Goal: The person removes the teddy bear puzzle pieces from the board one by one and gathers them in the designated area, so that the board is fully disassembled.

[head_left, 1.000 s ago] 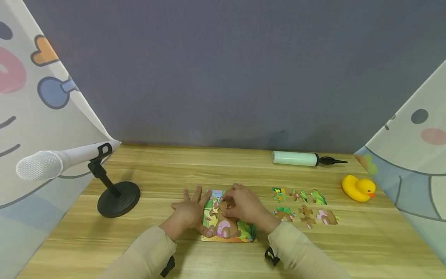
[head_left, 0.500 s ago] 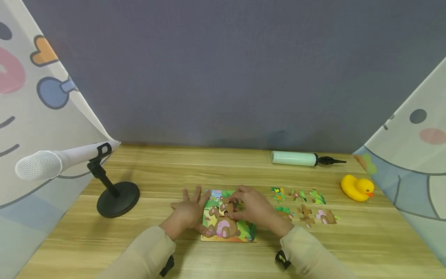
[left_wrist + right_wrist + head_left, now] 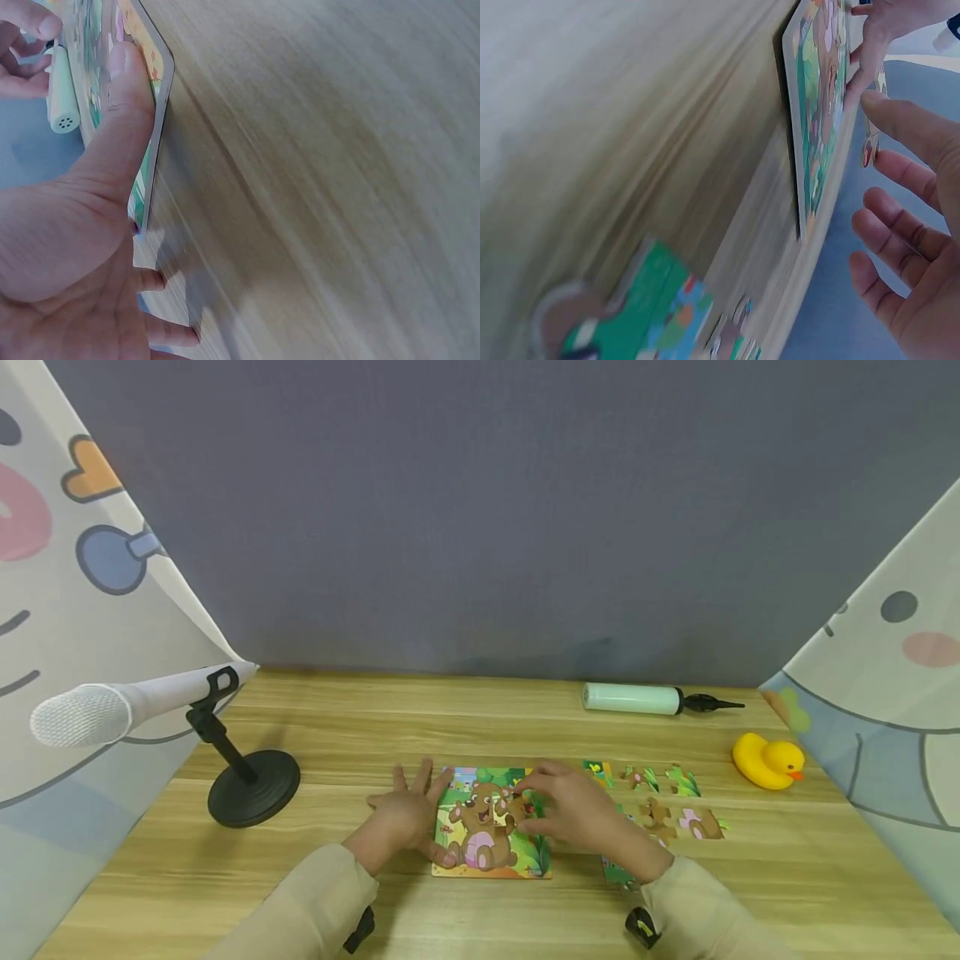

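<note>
A bear jigsaw puzzle lies flat on its board in the middle of the table. My left hand is spread beside its left edge, the thumb resting on the near left corner. Over the puzzle's right side, my right hand pinches a brown puzzle piece between thumb and forefinger. That raised piece shows edge-on in the right wrist view, away from the board; its other fingers curl loosely below. The bear's face is uncovered in the head view.
Several loose puzzle pieces lie right of the board, some partly hidden by the right forearm. A hand pump lies at the back, a yellow rubber duck at far right. A white microphone on a black stand stands left.
My right hand has moved right across the board with the pinched piece, uncovering the bear's head. The left hand has stayed in place.
</note>
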A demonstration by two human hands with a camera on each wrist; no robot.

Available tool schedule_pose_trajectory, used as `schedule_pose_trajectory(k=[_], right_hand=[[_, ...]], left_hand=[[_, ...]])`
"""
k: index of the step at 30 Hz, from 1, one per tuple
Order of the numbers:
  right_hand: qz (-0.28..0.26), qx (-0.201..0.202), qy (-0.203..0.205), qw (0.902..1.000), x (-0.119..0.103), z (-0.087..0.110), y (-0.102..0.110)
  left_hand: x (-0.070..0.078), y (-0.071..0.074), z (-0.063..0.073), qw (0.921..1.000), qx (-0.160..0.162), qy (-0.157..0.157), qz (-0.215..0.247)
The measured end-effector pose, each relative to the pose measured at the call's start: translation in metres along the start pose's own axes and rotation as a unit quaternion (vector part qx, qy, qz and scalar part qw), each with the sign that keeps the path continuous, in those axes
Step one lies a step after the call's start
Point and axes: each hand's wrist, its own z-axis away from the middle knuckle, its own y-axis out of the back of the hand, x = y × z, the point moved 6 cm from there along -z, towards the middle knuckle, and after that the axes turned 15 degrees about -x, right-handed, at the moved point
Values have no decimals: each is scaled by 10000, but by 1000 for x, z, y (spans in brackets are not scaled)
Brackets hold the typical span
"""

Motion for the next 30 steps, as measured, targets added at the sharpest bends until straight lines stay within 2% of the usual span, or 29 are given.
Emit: schedule_pose_trajectory(k=[12, 17, 22, 25, 30], right_hand=[[-516, 48, 10, 9987, 23, 43, 19], [-618, 113, 221, 9978, 35, 62, 27], [-483, 294, 530, 9970, 47, 81, 32], [-273, 431, 596, 9969, 54, 92, 34], [-249, 669, 631, 9955, 68, 113, 35]], left_hand=[[-1, 1, 1, 10000, -3, -38, 74], [-1, 1, 1, 10000, -5, -39, 58], [-1, 1, 1, 10000, -19, -26, 58], [-1, 1, 2, 10000, -30, -5, 15], [0, 1, 2, 10000, -58, 15, -19]])
